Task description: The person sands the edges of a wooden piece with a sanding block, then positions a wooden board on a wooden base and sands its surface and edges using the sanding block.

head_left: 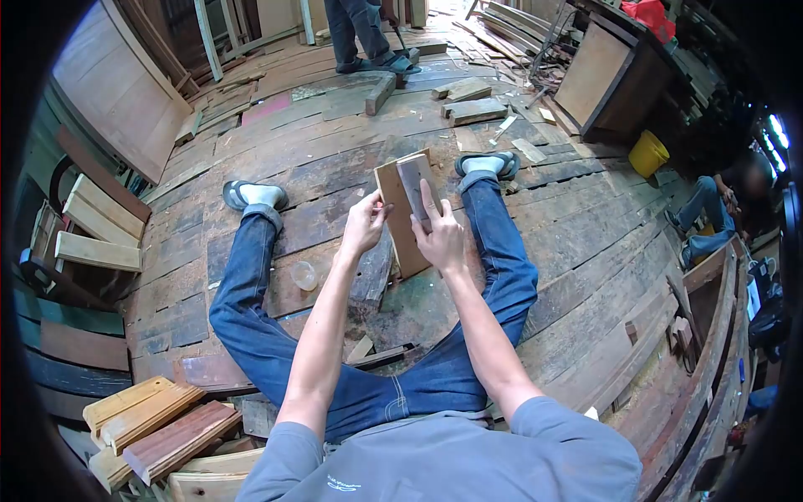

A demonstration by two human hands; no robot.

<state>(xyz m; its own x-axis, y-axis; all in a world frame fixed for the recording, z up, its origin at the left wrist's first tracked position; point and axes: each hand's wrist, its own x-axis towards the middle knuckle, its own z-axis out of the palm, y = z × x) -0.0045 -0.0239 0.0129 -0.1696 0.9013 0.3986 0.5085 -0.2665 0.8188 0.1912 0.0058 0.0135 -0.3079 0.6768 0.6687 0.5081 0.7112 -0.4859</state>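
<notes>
Between my outstretched legs a light brown wooden board stands tilted on the floor. My left hand pinches its left edge near the top. A flat greyish block lies against the board's upper right part. My right hand grips this block, with the index finger stretched along its face. Under and left of the board, a dark wooden block rests on the floor. A clear round container sits farther left, beside my left forearm.
A standing person is at the top, near loose timber pieces. Another person sits at the right, below a yellow bucket. Wooden pieces are stacked at lower left. A wooden cabinet stands upper right.
</notes>
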